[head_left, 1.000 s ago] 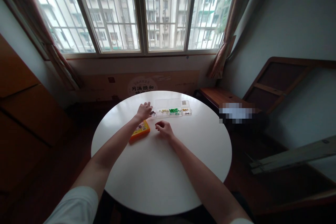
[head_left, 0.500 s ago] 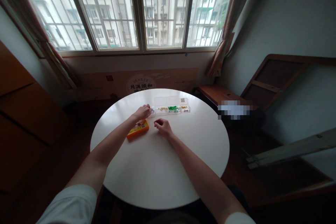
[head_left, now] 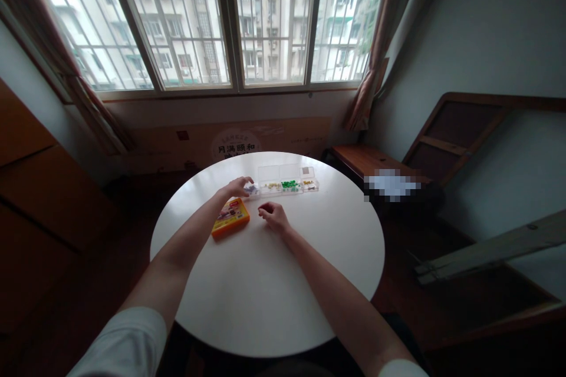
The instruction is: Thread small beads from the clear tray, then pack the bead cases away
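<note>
My left hand (head_left: 240, 187) is at the left end of a row of clear plastic compartment boxes (head_left: 302, 189) with raised lids. Its fingers are apart around the end compartment, which has small bluish-grey pieces (head_left: 251, 188) in it. Further right in the row lie pale yellow pieces (head_left: 272, 187), green pieces (head_left: 290, 184) and some orange-yellow ones (head_left: 308, 182). My right hand (head_left: 275, 217) rests on the table just in front of the boxes, fingers curled into a pinch; whatever they hold is too small to make out. An orange-yellow flat box (head_left: 231, 219) lies beneath my left wrist.
Everything stands on a round white table (head_left: 265, 300). Beyond it, a printed cardboard panel (head_left: 292, 135) leans under the barred window. At right is a low wooden bench (head_left: 360, 159) bearing a blurred white item (head_left: 391, 184); a wooden plank (head_left: 486, 250) is nearer.
My left hand has drawn slightly left and its fingers have spread, uncovering more of the bluish-grey pieces. The right hand stays pinched in nearly the same place. The view has shifted a little.
</note>
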Action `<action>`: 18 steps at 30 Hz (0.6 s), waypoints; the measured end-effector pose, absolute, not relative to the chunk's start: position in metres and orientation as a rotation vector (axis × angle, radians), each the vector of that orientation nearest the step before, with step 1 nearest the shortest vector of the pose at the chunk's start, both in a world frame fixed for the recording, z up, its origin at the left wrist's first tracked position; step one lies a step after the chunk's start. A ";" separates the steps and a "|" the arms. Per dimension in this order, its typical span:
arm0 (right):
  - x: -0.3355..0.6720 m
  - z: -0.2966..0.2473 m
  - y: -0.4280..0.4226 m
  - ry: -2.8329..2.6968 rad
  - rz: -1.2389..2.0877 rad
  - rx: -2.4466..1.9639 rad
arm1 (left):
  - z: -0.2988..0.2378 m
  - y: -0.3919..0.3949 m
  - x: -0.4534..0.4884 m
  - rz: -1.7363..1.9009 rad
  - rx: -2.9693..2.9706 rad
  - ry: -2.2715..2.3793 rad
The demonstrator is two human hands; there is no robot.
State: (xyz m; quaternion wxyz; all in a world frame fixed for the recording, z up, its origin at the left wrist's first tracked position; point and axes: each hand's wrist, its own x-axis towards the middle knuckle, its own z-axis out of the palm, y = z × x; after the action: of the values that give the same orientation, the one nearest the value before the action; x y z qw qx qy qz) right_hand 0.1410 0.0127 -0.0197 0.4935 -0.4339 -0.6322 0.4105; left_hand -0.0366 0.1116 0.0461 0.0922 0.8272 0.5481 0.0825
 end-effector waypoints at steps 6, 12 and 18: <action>0.143 -0.015 0.011 -1.513 1.048 -1.043 | 0.059 0.100 -0.046 0.444 2.469 1.690; 0.146 -0.004 0.023 -1.469 1.219 -1.159 | 0.074 0.054 -0.078 0.555 2.571 1.515; 0.150 0.041 0.070 -1.878 0.535 -1.291 | 0.063 -0.003 -0.093 0.580 2.543 1.504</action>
State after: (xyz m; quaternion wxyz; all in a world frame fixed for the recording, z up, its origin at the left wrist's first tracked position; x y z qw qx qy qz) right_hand 0.1501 0.0703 0.0413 0.3899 -0.5078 -0.7388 0.2105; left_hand -0.0931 -0.0030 0.0630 0.0654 0.8428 0.4984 0.1921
